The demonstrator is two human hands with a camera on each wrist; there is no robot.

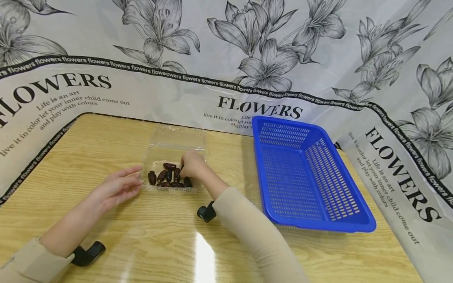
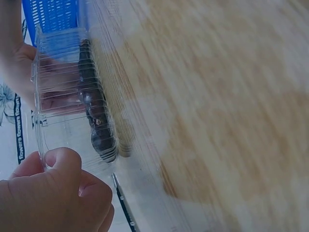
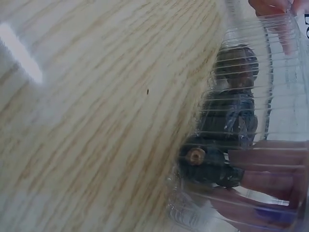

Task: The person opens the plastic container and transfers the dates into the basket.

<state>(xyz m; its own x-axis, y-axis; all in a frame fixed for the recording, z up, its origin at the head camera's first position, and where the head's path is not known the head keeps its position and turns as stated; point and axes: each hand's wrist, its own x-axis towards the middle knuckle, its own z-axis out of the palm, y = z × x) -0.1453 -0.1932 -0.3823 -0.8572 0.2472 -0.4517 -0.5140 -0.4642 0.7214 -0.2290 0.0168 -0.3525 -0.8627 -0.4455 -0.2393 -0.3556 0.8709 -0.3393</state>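
A clear plastic clamshell box (image 1: 177, 135) lies on the table with its lid folded back, holding several dark brown dates (image 1: 162, 175). My left hand (image 1: 122, 186) is at the box's left side. In the left wrist view the thumb (image 2: 63, 157) and a bent finger pinch the box rim. My right hand (image 1: 194, 164) reaches down into the right part of the box. Through the ribbed wall in the right wrist view, its fingers (image 3: 270, 162) close about a date (image 3: 195, 155) at the end of the pile; the wall blurs the contact.
To the right of the box a blue plastic basket (image 1: 263, 173) with slotted walls stands on the wood-grain table (image 1: 159, 236). A white sheet (image 1: 170, 94) printed with flowers hangs behind and beside the table. Dark camera mounts (image 1: 88, 253) stick out from both wrists.
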